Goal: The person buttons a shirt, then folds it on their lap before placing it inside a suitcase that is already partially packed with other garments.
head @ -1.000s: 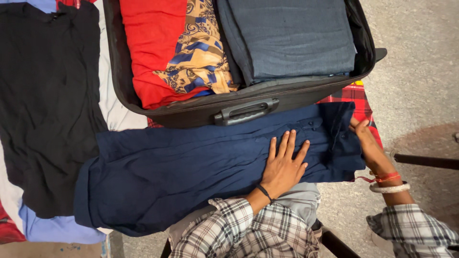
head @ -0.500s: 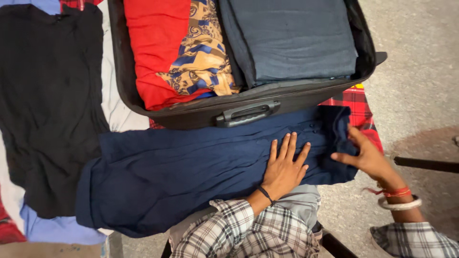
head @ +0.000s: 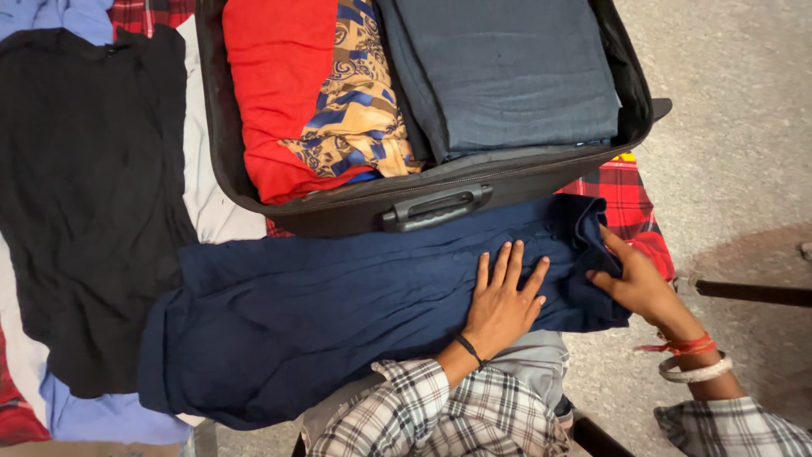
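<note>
Red plaid cloth (head: 630, 190) | left hand (head: 501, 300) flat on navy garment (head: 338, 313) | right hand (head: 639, 283) fingers seemingly pinching its edge

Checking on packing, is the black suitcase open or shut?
Open. The suitcase shows its inside: a red garment, a patterned cloth and folded grey clothing.

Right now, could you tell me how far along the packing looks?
The open suitcase already holds folded red, patterned and grey clothes. The left hand presses the navy garment flat while the right hand grips its end. The black garment lies unpacked beside it.
</note>
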